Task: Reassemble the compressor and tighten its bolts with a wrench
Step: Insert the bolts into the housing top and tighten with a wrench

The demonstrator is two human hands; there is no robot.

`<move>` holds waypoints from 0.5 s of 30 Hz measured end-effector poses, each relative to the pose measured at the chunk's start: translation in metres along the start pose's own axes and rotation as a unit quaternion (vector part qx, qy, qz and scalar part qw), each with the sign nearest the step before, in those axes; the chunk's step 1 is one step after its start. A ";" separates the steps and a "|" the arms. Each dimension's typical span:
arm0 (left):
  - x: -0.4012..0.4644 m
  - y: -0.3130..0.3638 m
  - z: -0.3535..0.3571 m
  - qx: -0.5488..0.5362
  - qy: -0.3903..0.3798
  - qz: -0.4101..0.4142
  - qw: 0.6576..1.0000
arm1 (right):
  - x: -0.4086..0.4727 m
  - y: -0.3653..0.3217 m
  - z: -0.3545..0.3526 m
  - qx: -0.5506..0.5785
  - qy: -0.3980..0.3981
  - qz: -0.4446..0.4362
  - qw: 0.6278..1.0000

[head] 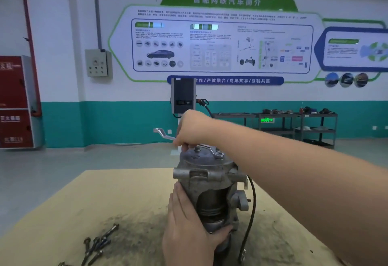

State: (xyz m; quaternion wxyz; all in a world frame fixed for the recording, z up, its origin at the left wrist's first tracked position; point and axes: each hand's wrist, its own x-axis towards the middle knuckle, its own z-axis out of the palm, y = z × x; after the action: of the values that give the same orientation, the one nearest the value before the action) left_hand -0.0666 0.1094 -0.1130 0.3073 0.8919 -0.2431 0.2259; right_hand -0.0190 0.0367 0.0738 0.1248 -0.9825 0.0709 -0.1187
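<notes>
From the head view, the compressor (pixel 210 186) stands upright near the middle of the tan table (pixel 105 202). The left hand (pixel 189 223) wraps its lower body, thumb curled across the front. The right hand (pixel 194 128) reaches over the top cover and grips the middle of a silver wrench (pixel 165 135), whose near ring end sits on a bolt (pixel 218 155) at the cover's right edge. Another bolt (pixel 197 149) stands up beside the fingers. Several loose bolts (pixel 98 242) lie on the table, left of the compressor. A black cable (pixel 251 213) hangs down its right side.
</notes>
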 end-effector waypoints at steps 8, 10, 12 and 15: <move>-0.002 0.015 0.020 0.090 0.011 0.002 0.996 | -0.017 -0.032 -0.014 -0.181 0.174 -0.117 0.961; -0.002 0.021 0.023 0.105 0.003 -0.017 0.994 | -0.027 -0.034 -0.015 -0.166 0.222 -0.135 0.951; -0.002 0.029 0.020 0.111 -0.004 -0.035 0.993 | -0.043 -0.026 -0.009 -0.122 0.263 -0.139 0.947; -0.006 0.022 0.012 0.005 0.066 -0.036 0.997 | -0.070 0.005 0.013 -0.036 0.286 -0.142 0.947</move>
State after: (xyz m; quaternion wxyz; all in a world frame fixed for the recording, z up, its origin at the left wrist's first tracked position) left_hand -0.0813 0.0880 -0.1147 0.3264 0.8848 -0.1889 0.2737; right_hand -0.0836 0.0464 0.0453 0.0457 -0.9109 -0.0322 -0.4089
